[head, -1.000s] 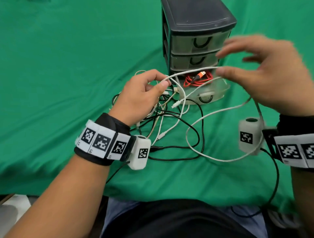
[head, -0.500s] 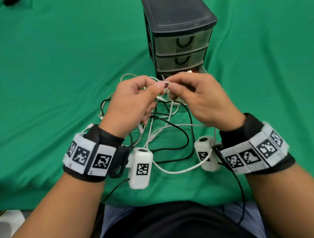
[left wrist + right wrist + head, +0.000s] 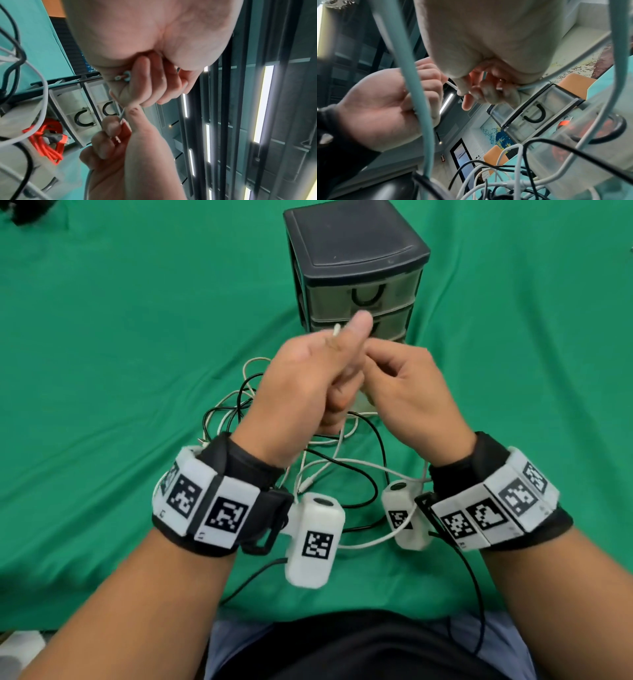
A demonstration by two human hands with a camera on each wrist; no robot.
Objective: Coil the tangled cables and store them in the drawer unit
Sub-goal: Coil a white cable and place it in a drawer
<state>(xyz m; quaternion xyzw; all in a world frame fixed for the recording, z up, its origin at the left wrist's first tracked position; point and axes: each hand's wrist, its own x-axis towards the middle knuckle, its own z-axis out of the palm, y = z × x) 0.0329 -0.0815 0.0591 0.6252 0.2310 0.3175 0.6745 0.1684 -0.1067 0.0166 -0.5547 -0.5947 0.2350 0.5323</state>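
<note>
Green cloth (image 3: 120,371) lies open around both hands (image 3: 301,385) gripping white cable (image 3: 336,330).

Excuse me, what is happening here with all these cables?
A person is sorting a tangle of cables on a green cloth. The left hand and the right hand are raised together in front of a small drawer unit, both pinching one white cable. The bottom drawer is open and an orange cable lies coiled inside. Black and white cables remain loose on the cloth.
</note>
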